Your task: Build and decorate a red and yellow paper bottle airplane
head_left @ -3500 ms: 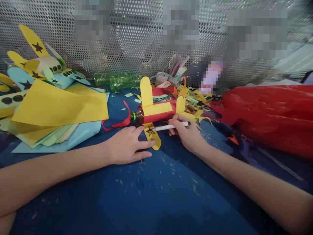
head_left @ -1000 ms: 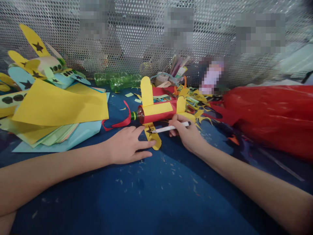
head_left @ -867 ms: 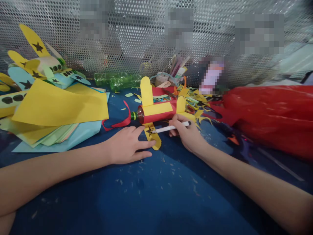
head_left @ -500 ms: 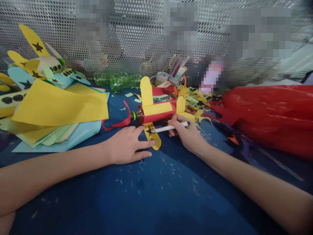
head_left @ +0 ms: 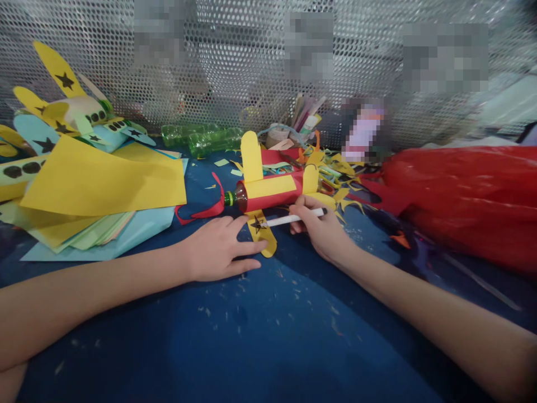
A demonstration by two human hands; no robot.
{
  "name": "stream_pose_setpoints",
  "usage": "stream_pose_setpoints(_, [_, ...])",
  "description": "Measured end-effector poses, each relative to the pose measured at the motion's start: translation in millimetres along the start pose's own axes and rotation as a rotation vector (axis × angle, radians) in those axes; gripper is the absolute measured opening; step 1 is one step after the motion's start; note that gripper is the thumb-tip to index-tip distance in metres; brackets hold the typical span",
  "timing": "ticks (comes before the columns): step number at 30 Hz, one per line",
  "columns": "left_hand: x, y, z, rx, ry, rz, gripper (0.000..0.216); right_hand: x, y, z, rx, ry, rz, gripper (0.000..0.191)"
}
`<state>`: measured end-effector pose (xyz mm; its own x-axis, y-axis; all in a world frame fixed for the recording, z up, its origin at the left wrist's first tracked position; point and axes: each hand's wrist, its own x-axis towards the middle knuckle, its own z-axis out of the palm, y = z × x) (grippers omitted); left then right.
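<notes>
A toy plane [head_left: 274, 196] made of a bottle wrapped in red paper lies on its side on the blue table, its green neck to the left. Yellow paper wings stick out of it. On the near wing [head_left: 268, 244] is a black star [head_left: 259, 225], partly filled in. My left hand [head_left: 220, 246] rests flat with fingers spread, its fingertips on that wing. Between the fingers of my right hand [head_left: 314, 226] is a white marker [head_left: 289, 220], its tip touching the star. The marker's dark end points right.
Yellow sheets [head_left: 109, 179] and other coloured paper are stacked at left, near finished paper planes [head_left: 88, 120] with stars. Green bottles [head_left: 201, 139] lie behind. A red strip [head_left: 207, 210], yellow scraps [head_left: 335, 162] and a red plastic bag [head_left: 461, 196] surround the plane. A perforated metal screen [head_left: 235, 56] stands behind.
The marker has shifted very slightly to the right on the star, with small movement of my right fingers. My left hand and the plane stay in place.
</notes>
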<state>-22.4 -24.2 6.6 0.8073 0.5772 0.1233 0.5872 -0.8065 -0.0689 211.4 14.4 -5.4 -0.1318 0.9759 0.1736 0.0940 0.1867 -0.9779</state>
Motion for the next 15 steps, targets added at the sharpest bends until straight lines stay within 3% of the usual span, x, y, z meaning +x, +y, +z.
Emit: stream_pose_setpoints(15, [0.0,-0.5,-0.5,0.005,-0.002,0.004,0.055,0.7,0.8,0.0,0.001,0.001,-0.009,0.034])
